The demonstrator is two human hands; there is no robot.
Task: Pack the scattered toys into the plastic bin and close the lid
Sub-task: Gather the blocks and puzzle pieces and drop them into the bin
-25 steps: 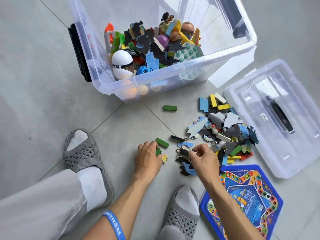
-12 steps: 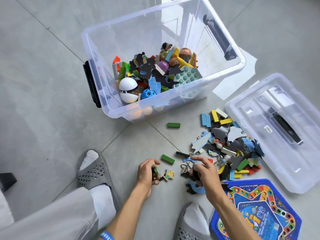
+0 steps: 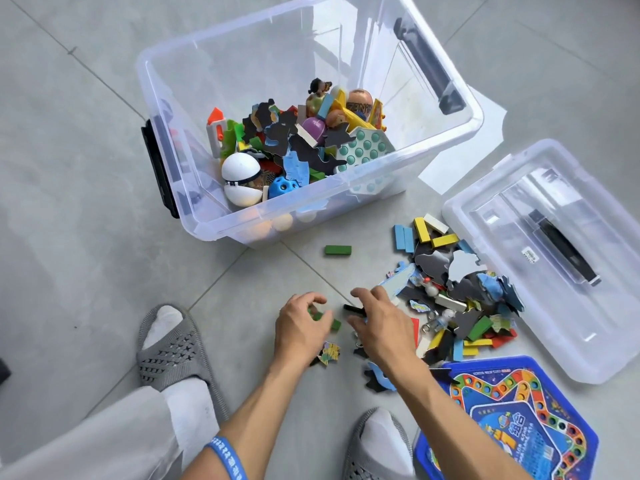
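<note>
Both hands (image 3: pixel 341 327) curled, gripping pieces (image 3: pixel 323 317).

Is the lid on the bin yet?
No, the lid lies on the floor to the right of the open bin, which has toys inside.

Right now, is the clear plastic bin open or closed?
Open. The bin has no lid on it, so the toys inside show from above. Its lid lies on the floor to the right of it, beside the scattered pieces.
</note>
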